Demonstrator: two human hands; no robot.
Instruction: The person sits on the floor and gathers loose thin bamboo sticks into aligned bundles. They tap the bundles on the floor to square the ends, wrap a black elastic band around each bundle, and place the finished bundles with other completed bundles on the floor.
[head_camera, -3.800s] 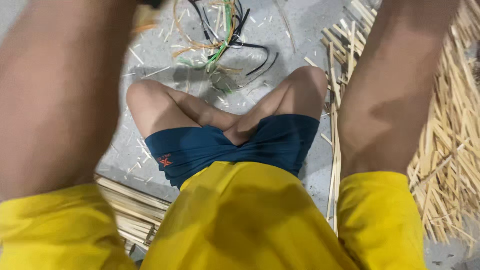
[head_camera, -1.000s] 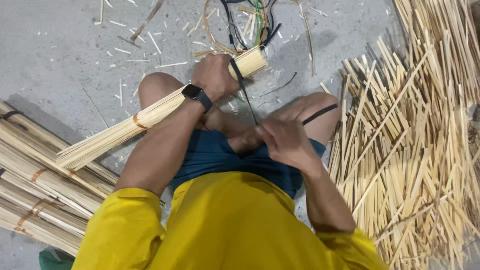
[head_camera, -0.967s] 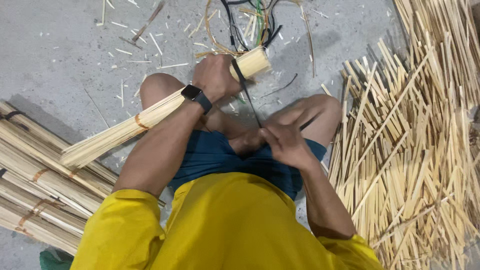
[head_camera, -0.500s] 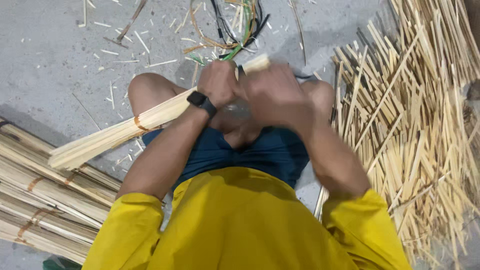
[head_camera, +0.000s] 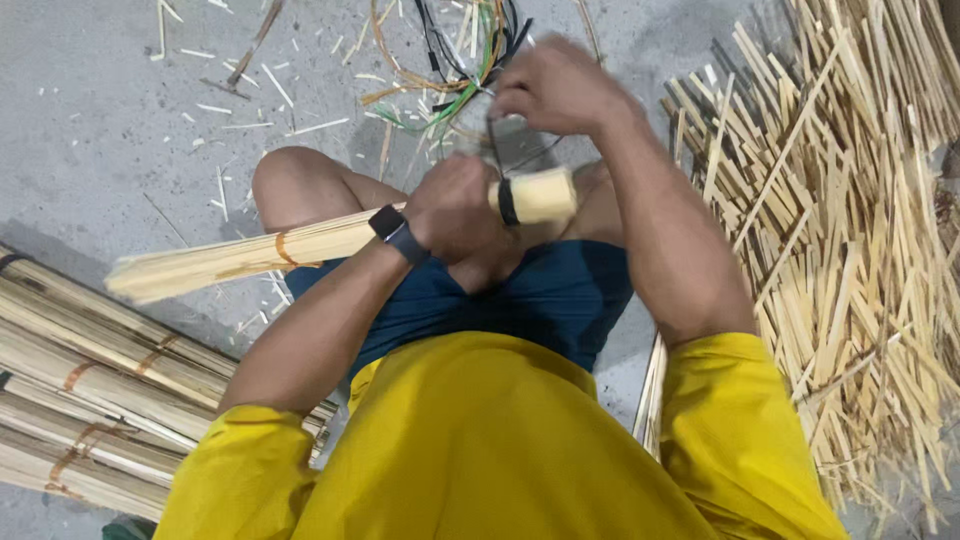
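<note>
The person sits cross-legged on the grey concrete floor (head_camera: 100, 130), and everything here is placed from the bundle of bamboo sticks (head_camera: 320, 240) that lies across the lap. The left hand (head_camera: 455, 210) is closed around that bundle just short of its cut end, a dark wristwatch (head_camera: 398, 232) on the wrist. A black band (head_camera: 507, 201) now circles the bundle beside the left hand's fingers; half a second ago the two hands were bunched together over that end, and a second ago the right hand was down at the lap holding the strand. The right hand (head_camera: 555, 85) has since lifted above and beyond the bundle's end, fingers pinched on what looks like the thin black strand running up from the band. This suggests the tie has been looped on and is being pulled tight. An orange band (head_camera: 283, 247) already holds the bundle farther along. Beyond the bundle's end lies a tangle of coloured ties (head_camera: 450, 60); to its right a loose heap of sticks (head_camera: 850, 250); below its far end, tied bundles (head_camera: 90, 400) stacked on the floor
</note>
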